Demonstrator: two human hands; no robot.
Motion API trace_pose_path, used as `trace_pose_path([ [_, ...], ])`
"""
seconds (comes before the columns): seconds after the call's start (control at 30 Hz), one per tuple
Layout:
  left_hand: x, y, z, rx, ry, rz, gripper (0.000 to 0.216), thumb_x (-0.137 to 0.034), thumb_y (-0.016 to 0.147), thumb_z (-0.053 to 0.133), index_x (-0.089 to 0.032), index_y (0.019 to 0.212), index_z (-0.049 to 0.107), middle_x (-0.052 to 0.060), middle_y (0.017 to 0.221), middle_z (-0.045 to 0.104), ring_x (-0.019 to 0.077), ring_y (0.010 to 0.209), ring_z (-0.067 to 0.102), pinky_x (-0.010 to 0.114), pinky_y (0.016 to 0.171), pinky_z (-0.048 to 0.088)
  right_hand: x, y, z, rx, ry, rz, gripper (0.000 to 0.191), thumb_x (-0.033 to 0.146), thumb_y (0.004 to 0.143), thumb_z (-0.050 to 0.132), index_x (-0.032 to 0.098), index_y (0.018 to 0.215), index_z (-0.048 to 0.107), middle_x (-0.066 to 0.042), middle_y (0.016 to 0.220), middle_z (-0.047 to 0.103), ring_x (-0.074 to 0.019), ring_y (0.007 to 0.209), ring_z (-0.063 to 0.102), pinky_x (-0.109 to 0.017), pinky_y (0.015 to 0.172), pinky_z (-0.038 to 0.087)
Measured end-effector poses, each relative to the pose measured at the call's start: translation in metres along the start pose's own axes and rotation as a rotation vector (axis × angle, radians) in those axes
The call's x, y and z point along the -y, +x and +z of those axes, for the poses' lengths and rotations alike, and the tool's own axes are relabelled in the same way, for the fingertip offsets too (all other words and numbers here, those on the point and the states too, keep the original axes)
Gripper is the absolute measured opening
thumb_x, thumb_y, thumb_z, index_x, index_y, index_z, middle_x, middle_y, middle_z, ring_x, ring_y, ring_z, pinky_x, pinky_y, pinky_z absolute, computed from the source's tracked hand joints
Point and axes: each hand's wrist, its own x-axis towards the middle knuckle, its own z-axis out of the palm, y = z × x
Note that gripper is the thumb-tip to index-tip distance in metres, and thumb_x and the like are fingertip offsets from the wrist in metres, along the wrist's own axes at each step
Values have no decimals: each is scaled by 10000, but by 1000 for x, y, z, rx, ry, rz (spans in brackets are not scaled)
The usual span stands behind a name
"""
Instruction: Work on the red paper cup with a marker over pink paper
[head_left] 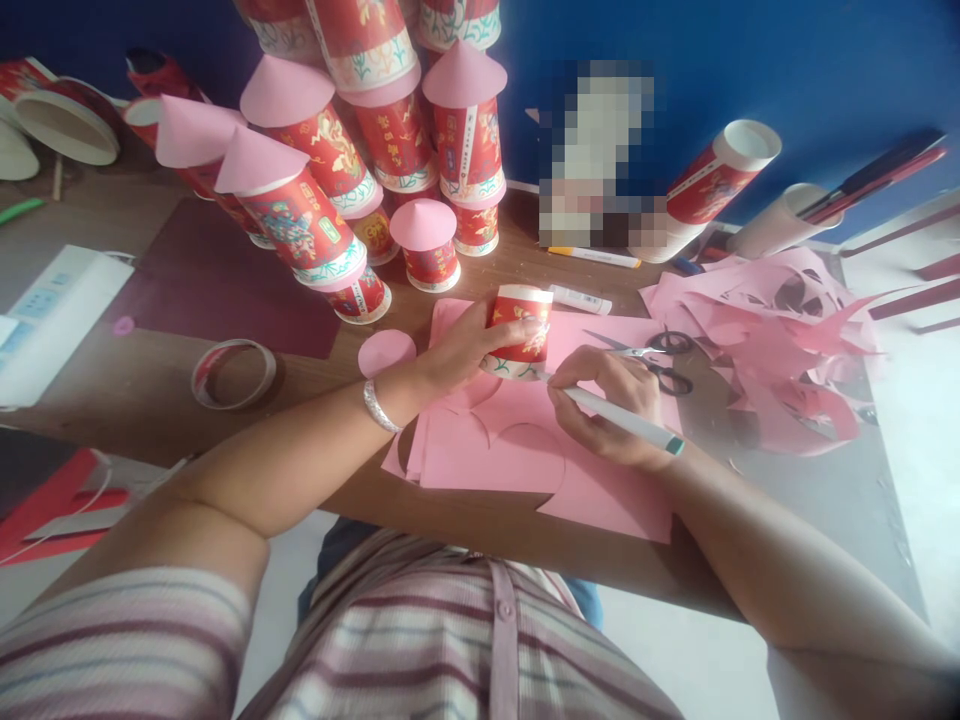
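My left hand (469, 350) is wrapped round a red paper cup (519, 325) with gold and white patterns and green marks on its white band. My right hand (607, 400) grips a white marker with a green end (626, 418), its tip at the cup's lower band. Both hands are over pink paper sheets (517, 460) with curved cuts and outlines. Black-handled scissors (671, 362) lie just beyond my right hand. Near my left wrist is a pink paper disc (386, 353).
Stacked red cups with pink cone tops (296, 215) stand at the back left. A tape roll (233, 374) lies at left, a glue stick (579, 299) behind the cup. Pink paper scraps (787, 340) pile up at right, beside a pen holder (784, 225).
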Motion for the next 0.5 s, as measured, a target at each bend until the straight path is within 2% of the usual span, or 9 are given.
trace_pose_path([
  [0.23,0,0,1,-1,40,38,470,-491,833,969,-218,1066,665,7,946,784,178,860,784,265,710,603,0,-1,0,15,23,25,351,9,934,687,334,1051,628,19,800,745,-211,612,714,-390,542,622],
  [0.5,1,-1,1,-2,26,39,420,-482,881,933,-218,1083,676,9,964,752,174,852,759,282,719,619,3,2,1,19,63,-19,339,19,961,686,336,1074,642,11,826,771,-214,639,742,-386,564,634],
])
